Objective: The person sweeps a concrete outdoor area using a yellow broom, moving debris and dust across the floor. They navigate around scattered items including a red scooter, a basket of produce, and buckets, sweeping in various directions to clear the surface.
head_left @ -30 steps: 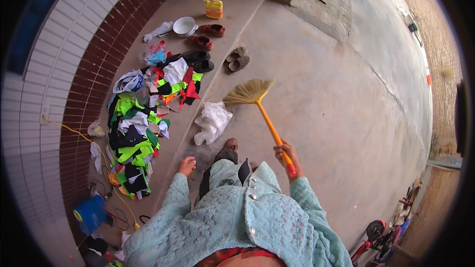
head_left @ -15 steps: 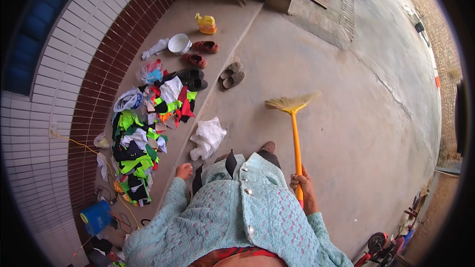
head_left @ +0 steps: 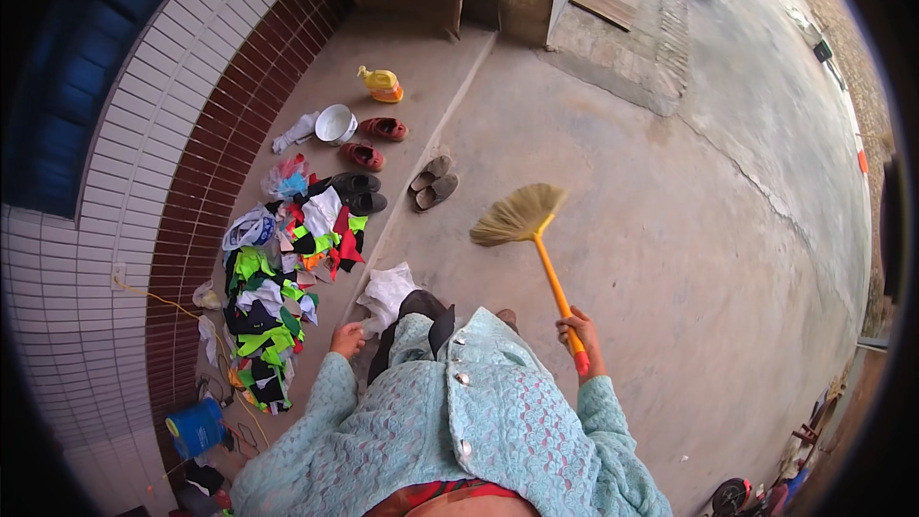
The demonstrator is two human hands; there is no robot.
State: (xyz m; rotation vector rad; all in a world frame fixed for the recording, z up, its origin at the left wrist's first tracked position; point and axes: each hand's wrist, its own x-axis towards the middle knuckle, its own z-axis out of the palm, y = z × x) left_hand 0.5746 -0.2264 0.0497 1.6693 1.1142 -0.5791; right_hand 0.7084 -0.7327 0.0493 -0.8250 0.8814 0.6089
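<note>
Floor work with a broom, by the look of it, and you're at the broom-in-hand stage. Clock centred on your body, 12 straight ahead.

Your right hand [head_left: 580, 333], about 2:30: fingers wrapped closed around the yellow handle [head_left: 552, 278] of the broom [head_left: 538, 234], just above its red end. The handle leans up and left; the tan bristle fan [head_left: 519, 214] spreads wide at 1 o'clock over the concrete floor [head_left: 651, 258]. Bristles touching it or hovering? Cannot tell.

Your left hand [head_left: 347, 340], 9:30: fingers loosely curled. A crumpled white plastic sheet [head_left: 389, 289] lies beside it at 10:30, next to your trouser leg. Edge pinched or only overlapped in this view: cannot tell.

Cloth scraps [head_left: 271, 311], black, green, red and white, are heaped along 10 o'clock, by the tiled wall [head_left: 191, 230]. Brown slippers [head_left: 434, 184] sit just short of 12, left of the bristles and clear of them.

My judgement: a stroke from here calls for a firm right grip, bristles flat to the concrete, and a path that stays right of the slippers. If the left hand does have the sheet, it needs keeping out of the handle's swing.
</note>
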